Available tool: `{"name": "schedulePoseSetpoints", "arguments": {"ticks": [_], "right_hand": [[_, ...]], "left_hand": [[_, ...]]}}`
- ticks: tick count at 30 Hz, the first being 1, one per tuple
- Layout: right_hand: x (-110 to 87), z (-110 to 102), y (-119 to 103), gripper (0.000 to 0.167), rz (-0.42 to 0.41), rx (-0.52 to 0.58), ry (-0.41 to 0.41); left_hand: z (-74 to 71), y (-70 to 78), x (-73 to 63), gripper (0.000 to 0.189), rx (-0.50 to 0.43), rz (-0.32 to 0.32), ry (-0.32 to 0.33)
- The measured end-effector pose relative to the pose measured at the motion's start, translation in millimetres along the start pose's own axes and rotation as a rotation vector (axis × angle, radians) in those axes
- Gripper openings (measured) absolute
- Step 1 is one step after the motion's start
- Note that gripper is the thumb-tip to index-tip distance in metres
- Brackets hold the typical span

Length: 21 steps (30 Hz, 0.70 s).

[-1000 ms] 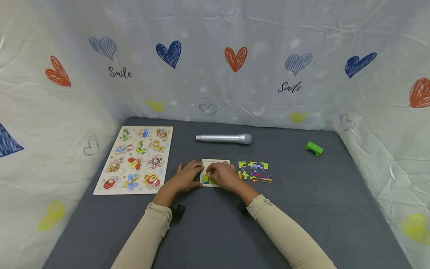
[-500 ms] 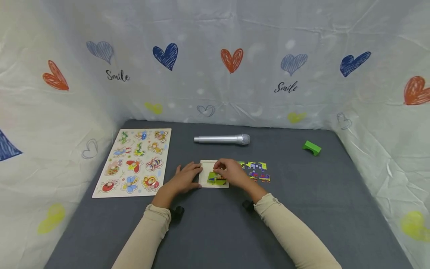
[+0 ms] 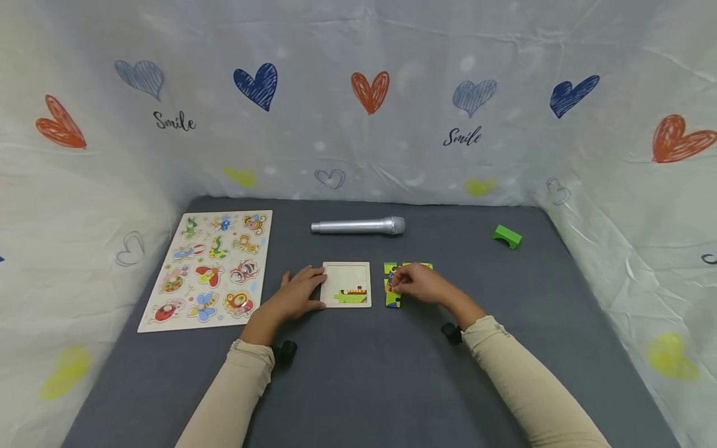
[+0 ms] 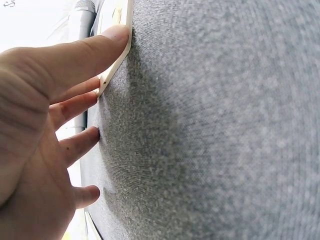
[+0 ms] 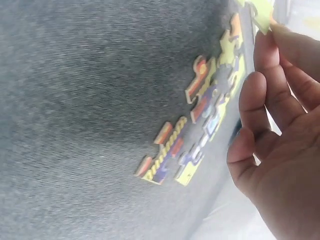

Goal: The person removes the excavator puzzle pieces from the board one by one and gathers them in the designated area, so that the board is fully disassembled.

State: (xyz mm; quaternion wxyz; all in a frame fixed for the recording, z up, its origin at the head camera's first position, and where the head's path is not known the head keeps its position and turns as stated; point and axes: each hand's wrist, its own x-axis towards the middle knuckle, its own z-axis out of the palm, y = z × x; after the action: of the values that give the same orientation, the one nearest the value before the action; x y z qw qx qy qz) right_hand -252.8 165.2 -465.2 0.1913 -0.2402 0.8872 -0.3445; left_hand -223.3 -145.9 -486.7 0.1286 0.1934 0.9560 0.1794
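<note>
My left hand [image 3: 295, 292] lies with spread fingers against the left edge of a small wooden puzzle tray [image 3: 346, 264]; in the left wrist view its thumb [image 4: 107, 45] rests on the tray's rim. Inside the tray's lower right part sit joined green puzzle pieces [image 3: 353, 298] with a red-and-black pattern. Right of the tray, my right hand [image 3: 422, 283] hovers over the loose pieces. Its thumb and index finger pinch a yellow-green puzzle piece [image 5: 262, 15], seen at the top of the right wrist view. Several loose jigsaw pieces [image 5: 162, 157] lie beneath, partly hidden by the hand in the head view.
A large board with insect pictures [image 3: 207, 274] lies on the left. Behind the tray is a silver microphone [image 3: 358, 226]. A green arch block [image 3: 506, 236] stands at the right on the grey tabletop [image 3: 347, 386]. Heart-printed white cloth [image 3: 313, 143] encloses the table.
My right hand sets a second piece beside the first in the tray, lets go, and moves right to the loose pieces, where it pinches another. The left hand stays at the tray.
</note>
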Motion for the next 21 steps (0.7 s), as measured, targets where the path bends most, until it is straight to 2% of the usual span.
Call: {"name": "schedulePoseSetpoints", "arguments": {"ticks": [8, 17, 21], "right_hand": [[-1.2, 4.5, 6.0, 0.005, -0.065, 0.012, -0.038], [-3.9, 6.1, 7.3, 0.010, -0.069, 0.016, -0.055], [-1.7, 8.3, 1.8, 0.011, -0.040, 0.031, -0.040]], "left_hand": [[1.6, -2.0, -0.5, 0.068, -0.007, -0.005, 0.007], [-0.5, 0.0, -2.6, 0.068, -0.007, -0.009, -0.001], [-0.8, 0.2, -1.0, 0.068, 0.002, -0.003, -0.002]]}}
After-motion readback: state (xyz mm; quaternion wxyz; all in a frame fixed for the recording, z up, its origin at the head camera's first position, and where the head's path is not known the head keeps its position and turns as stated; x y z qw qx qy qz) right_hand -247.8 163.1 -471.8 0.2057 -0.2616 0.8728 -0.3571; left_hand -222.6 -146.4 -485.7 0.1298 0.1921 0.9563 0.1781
